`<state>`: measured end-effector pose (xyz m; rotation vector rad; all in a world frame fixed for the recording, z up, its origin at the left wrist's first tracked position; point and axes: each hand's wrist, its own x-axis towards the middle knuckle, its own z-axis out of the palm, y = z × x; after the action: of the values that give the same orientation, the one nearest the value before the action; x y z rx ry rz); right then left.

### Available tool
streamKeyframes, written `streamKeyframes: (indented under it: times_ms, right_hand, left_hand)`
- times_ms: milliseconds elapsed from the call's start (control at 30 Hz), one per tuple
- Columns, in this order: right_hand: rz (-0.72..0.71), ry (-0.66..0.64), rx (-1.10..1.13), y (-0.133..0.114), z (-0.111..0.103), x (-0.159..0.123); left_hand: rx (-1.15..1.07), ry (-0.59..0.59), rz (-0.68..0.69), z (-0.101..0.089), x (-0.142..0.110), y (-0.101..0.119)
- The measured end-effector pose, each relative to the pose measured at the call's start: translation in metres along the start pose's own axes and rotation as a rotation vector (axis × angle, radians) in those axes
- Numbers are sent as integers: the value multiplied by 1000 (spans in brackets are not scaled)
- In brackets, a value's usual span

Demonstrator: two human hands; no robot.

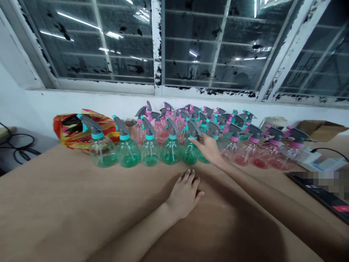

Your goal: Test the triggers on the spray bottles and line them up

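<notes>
My left hand [184, 194] lies on the tabletop, fingers stretched forward and holding nothing. Farther back, my right hand [208, 148] grips the neck of a green spray bottle [190, 153] with a grey trigger head; the thumb crosses in front and the other fingers are partly hidden behind the head. That bottle stands upright in the front row. To its left are more green spray bottles, such as one with a turquoise collar [171, 151]. Pink spray bottles [261, 156] continue the row on the right, past my wrist.
Several more pink and green bottles crowd behind the front row, against the wall under the window. A red-yellow plastic bag [65, 133] sits at the left, with black cables [23, 147] beyond it. At the right are a cardboard box [319, 129] and a dark flat screen [316, 191].
</notes>
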<state>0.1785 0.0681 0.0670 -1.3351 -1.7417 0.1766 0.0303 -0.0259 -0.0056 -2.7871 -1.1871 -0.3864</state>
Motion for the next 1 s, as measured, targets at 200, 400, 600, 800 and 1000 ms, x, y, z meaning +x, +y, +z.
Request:
streamKeyframes:
  times_ms: [200, 400, 600, 800, 1000]
  right_hand:
    - [5, -67, 25, 15, 9, 7]
    - [-10, -14, 97, 13, 10, -2]
    - [-5, 23, 156, 17, -28, -36]
    - [127, 127, 16, 42, -73, -45]
    - [170, 130, -163, 51, -62, -26]
  left_hand:
    - [-10, -3, 6, 1, -1, -1]
    - [-13, -22, -1, -2, 0, -1]
    - [-16, -44, 1, -4, 0, -2]
    - [-5, -39, -2, -5, 2, -2]
    - [13, -52, 21, -9, 3, -2]
